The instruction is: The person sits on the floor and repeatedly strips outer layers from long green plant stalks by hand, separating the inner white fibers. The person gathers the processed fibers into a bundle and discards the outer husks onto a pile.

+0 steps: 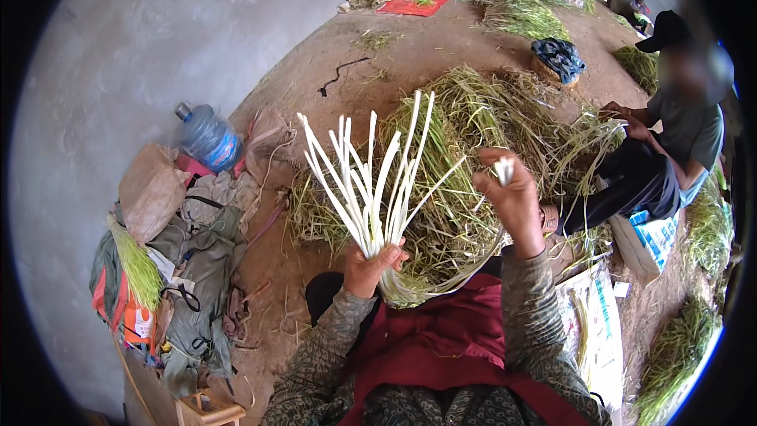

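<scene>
My left hand [371, 266] is closed around a bunch of long white plant stalks [372, 207], their pale ends fanned upward. To the right, my right hand [516, 204] is raised and grips a few stalks [504, 170] by their white ends, slightly blurred. Thin yellow-green leaves [426, 293] droop below my left hand and curve up towards the right one. Beneath the hands, a dark red apron [432, 337] covers my lap. Just beyond lies a large heap of green and dry stalks [467, 112].
A seated person [686, 124] handles stalks at right. Bags and cloths [201, 272] lie at left beside a large plastic water bottle [210, 136] and a small wooden stool [210, 408]. A white woven sack [597, 319] lies right of me. More stalk piles [523, 12] are farther back.
</scene>
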Motion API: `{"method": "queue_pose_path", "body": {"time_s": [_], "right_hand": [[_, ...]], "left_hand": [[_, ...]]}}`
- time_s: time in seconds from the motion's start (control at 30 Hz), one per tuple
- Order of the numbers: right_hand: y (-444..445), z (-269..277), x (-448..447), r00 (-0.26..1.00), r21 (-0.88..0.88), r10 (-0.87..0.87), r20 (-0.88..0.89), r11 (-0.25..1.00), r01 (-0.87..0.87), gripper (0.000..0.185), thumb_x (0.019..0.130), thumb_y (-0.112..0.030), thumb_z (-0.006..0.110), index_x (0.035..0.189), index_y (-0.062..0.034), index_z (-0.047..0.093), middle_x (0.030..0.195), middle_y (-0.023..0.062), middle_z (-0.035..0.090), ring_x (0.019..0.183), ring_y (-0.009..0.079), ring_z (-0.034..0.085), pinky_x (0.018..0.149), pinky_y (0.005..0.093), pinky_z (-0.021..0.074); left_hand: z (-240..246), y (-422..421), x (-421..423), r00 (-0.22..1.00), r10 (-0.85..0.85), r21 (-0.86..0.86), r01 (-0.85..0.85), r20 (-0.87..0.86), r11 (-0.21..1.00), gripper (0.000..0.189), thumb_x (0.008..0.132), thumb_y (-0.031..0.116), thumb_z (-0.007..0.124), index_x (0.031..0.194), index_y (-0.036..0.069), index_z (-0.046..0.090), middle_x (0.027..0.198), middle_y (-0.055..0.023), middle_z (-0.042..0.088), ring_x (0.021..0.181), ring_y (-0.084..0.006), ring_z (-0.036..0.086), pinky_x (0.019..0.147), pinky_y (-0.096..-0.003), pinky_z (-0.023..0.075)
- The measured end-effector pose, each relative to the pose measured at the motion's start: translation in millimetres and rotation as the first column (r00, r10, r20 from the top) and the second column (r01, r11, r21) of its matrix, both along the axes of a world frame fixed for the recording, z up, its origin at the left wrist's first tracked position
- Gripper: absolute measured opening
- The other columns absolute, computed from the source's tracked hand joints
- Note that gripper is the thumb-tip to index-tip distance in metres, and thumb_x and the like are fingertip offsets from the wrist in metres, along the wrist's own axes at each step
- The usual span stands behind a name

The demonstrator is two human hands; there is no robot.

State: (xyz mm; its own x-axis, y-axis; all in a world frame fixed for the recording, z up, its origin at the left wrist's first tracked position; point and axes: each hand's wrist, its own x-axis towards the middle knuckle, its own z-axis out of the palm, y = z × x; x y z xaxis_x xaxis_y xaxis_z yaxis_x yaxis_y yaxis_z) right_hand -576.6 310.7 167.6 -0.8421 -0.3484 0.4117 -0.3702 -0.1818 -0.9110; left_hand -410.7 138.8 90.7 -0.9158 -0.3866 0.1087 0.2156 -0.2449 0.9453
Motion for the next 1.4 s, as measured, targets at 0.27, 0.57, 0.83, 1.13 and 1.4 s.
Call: {"method": "queue_pose_path", "body": {"time_s": [0.27,0.57,0.83,1.13,1.4], "right_hand": [[-11,20,31,0.915,-0.061,0.357,0.187,0.934,-0.352,0.027,0.084,-0.026,0.055,0.098,-0.0022,0.056,0.07,-0.0005,0.057,0.046,0.0019,0.036,0.04,0.0165,0.0268],[-11,5,38,0.888,-0.257,0.364,0.28,0.92,-0.296,0.028,0.092,-0.026,0.041,0.085,-0.0029,0.055,0.07,0.0023,0.058,0.046,0.0033,0.034,0.042,0.018,0.0273],[-14,-5,39,0.867,-0.376,0.402,0.295,0.883,-0.281,0.025,0.092,-0.025,0.038,0.085,-0.005,0.05,0.066,0.0021,0.051,0.059,0.011,0.046,0.057,0.0222,0.0376],[-26,14,56,0.968,-0.033,0.232,0.095,0.973,-0.23,0.032,0.086,-0.024,0.053,0.112,-0.004,0.049,0.063,-0.0069,0.042,0.054,0.0029,0.034,0.049,0.017,0.0294],[-33,10,56,0.974,-0.025,0.217,0.06,0.976,-0.216,0.021,0.085,-0.022,0.055,0.088,-0.0018,0.06,0.065,-0.0047,0.048,0.055,0.0032,0.038,0.049,0.0178,0.0305]], "left_hand": [[5,8,0,0.998,-0.014,-0.042,0.016,0.065,0.999,0.025,0.079,0.016,0.06,0.094,-0.003,0.059,0.081,-0.0104,0.062,0.065,-0.0148,0.059,0.054,-0.0256,0.0479],[3,2,-2,0.999,-0.042,0.064,0.042,-0.008,0.997,0.019,0.082,0.012,0.055,0.093,-0.004,0.057,0.084,-0.0155,0.062,0.06,-0.0145,0.056,0.057,-0.028,0.048],[-2,0,2,0.989,-0.146,0.114,0.143,0.014,0.983,0.026,0.082,0.021,0.056,0.094,-0.002,0.056,0.079,-0.0078,0.056,0.066,-0.0149,0.052,0.059,-0.0285,0.0444],[-1,7,1,0.992,-0.098,-0.098,0.106,0.083,0.99,0.018,0.08,0.012,0.06,0.093,0.0,0.056,0.08,-0.0072,0.058,0.065,-0.0122,0.054,0.058,-0.0253,0.046],[5,7,1,0.995,-0.017,-0.119,0.028,0.094,0.993,0.016,0.081,0.012,0.057,0.09,-0.001,0.057,0.078,-0.0099,0.061,0.061,-0.011,0.054,0.056,-0.0247,0.0457]]}}
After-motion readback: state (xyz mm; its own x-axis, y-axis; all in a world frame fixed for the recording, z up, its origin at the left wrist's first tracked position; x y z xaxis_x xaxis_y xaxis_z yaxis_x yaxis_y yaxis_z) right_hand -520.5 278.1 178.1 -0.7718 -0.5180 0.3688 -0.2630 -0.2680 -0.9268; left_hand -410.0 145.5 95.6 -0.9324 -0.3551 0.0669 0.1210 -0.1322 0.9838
